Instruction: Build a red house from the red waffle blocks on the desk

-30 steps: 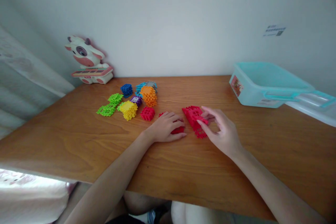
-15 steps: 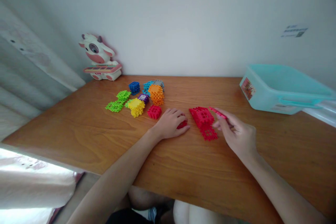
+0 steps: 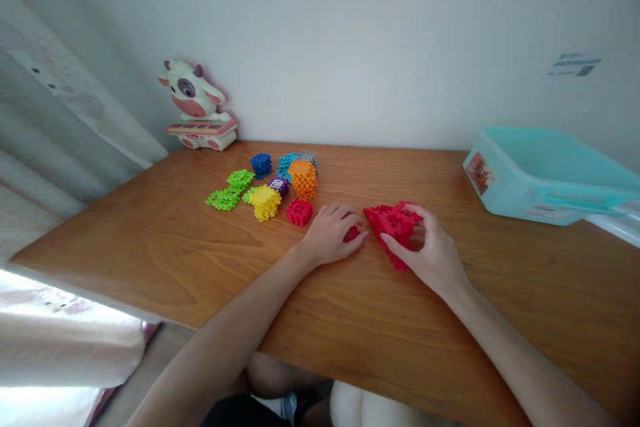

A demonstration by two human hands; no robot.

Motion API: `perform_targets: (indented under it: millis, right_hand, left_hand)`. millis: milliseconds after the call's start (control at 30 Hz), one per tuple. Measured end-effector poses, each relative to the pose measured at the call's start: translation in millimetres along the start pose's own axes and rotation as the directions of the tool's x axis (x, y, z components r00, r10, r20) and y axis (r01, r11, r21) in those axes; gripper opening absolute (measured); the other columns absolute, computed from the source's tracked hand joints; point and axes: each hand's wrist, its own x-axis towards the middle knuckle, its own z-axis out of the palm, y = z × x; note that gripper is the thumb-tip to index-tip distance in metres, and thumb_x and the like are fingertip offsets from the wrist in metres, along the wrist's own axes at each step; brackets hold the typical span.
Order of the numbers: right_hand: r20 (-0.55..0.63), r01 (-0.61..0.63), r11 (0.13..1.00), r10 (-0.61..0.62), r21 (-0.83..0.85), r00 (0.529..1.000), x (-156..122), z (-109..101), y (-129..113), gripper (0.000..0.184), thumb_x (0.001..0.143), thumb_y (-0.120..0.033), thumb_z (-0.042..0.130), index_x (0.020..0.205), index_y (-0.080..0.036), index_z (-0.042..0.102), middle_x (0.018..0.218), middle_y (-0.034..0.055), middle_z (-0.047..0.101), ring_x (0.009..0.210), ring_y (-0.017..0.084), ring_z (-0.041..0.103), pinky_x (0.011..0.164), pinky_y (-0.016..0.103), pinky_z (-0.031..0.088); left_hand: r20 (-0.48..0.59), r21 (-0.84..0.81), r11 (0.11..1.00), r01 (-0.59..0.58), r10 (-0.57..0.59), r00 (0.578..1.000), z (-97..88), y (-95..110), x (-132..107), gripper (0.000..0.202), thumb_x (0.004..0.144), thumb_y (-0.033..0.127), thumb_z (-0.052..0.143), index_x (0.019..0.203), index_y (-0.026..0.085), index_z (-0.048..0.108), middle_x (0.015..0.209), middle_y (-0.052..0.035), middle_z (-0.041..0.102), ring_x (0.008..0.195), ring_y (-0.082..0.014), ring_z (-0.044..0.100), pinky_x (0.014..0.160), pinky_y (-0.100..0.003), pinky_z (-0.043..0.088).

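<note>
My left hand (image 3: pixel 333 233) rests on the table, its fingers curled over a red building block (image 3: pixel 351 234) that is mostly covered. To its right, my right hand (image 3: pixel 433 250) has thumb and fingers closed around red interlocking tiles (image 3: pixel 393 221) with notched edges and window-like openings. Those tiles lie on the table and partly overlap; the fingers hide some of them. A red lattice cube (image 3: pixel 299 212) sits just left of my left hand.
Beyond the left hand stand yellow tiles (image 3: pixel 265 202), orange tiles (image 3: pixel 303 180), a purple block (image 3: pixel 279 186), blue tiles (image 3: pixel 261 165) and green tiles (image 3: pixel 223 199). A cow toy keyboard (image 3: pixel 200 127) is at the back left. A turquoise bin (image 3: pixel 530 190) stands at the right.
My right hand has moved slightly left and brought the tile it held down onto the other red tiles. My left hand stays over its red block.
</note>
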Motion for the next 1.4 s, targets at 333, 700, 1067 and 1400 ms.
perform_targets:
  millis: [333, 700, 1067, 1400]
  right_hand:
    - [0.248, 0.074, 0.973, -0.129, 0.219, 0.960, 0.5, -23.6, 2.8, 0.060, 0.083, -0.047, 0.079, 0.135, -0.026, 0.056, 0.139, 0.0122, 0.066, 0.121, 0.029, 0.067, 0.104, 0.050, 0.054]
    - [0.065, -0.350, 0.726, 0.389, 0.592, 0.919, 15.4, -27.3, 9.1, 0.074, 0.072, -0.048, 0.088, 0.134, -0.024, 0.057, 0.103, 0.0073, 0.078, 0.078, 0.021, 0.074, 0.069, 0.035, 0.062]
    - [0.359, -0.534, 0.623, 0.395, 0.571, 0.846, 11.0, -30.4, 4.1, 0.059, 0.067, -0.049, 0.090, 0.115, -0.022, 0.071, 0.099, 0.0069, 0.077, 0.072, 0.016, 0.069, 0.057, 0.027, 0.054]
    - [0.415, -0.590, 0.538, 0.421, 0.602, 0.807, 8.5, -19.6, 3.5, 0.046, 0.063, -0.046, 0.092, 0.097, -0.023, 0.072, 0.096, 0.0054, 0.076, 0.075, 0.016, 0.069, 0.060, 0.027, 0.055]
  left_hand:
    - [-0.113, -0.312, 0.947, -0.074, 0.041, 0.993, 0.2, 15.3, 0.0, 0.071, 0.092, 0.052, 0.068, 0.150, 0.023, 0.039, 0.153, -0.0159, 0.052, 0.143, -0.0292, 0.049, 0.119, -0.050, 0.041]
    - [-0.001, -0.278, 0.958, -0.077, 0.080, 0.997, 6.8, 21.8, 3.7, 0.066, 0.092, 0.058, 0.066, 0.145, 0.021, 0.050, 0.136, -0.0137, 0.064, 0.126, -0.0287, 0.059, 0.110, -0.047, 0.046]
    - [0.047, -0.510, 0.848, 0.146, -0.142, 0.989, 13.8, 24.2, 0.7, 0.056, 0.081, 0.042, 0.079, 0.126, 0.020, 0.054, 0.119, -0.0102, 0.069, 0.105, -0.0247, 0.068, 0.094, -0.041, 0.058]
    - [0.090, -0.545, 0.828, 0.135, -0.102, 0.991, 8.4, 25.4, 4.8, 0.055, 0.088, 0.049, 0.075, 0.134, 0.023, 0.059, 0.132, -0.0081, 0.070, 0.119, -0.0246, 0.068, 0.107, -0.042, 0.054]
